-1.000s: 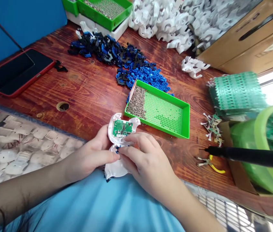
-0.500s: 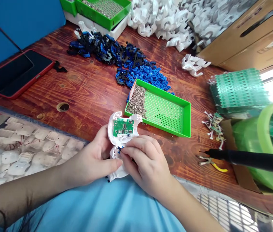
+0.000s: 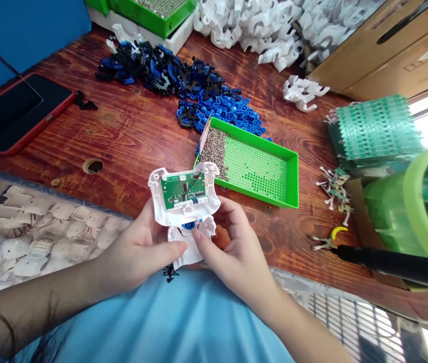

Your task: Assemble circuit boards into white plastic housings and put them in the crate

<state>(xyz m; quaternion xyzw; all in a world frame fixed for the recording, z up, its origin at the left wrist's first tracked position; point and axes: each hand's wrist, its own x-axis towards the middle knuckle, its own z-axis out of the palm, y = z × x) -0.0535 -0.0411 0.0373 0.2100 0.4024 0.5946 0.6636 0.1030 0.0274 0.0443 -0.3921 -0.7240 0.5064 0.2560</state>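
Both hands hold a white plastic housing [image 3: 183, 216] close to my body. A green circuit board [image 3: 183, 190] sits in its upper section, and a small blue plastic part [image 3: 189, 225] shows at the narrow middle. My left hand [image 3: 146, 242] is closed round the left side, its thumb across the lower section. On the right, my right hand [image 3: 236, 242] grips the housing with the thumb beside the blue part; its other fingers are partly behind the shell. A small black part [image 3: 170, 273] shows below the housing's lower edge.
Beyond the hands lies a green perforated tray [image 3: 293, 181] with small screws [image 3: 214, 151]. Blue and black plastic parts [image 3: 183, 85] are heaped behind it. A phone [image 3: 17, 113] is at left; cutters [image 3: 327, 242], a black-shafted tool [image 3: 388, 262] and a green bucket [image 3: 411, 201] are at right.
The housing has turned, and its board section now faces me more squarely. My right fingers have left the pinch at the blue part and moved round the housing's right side.
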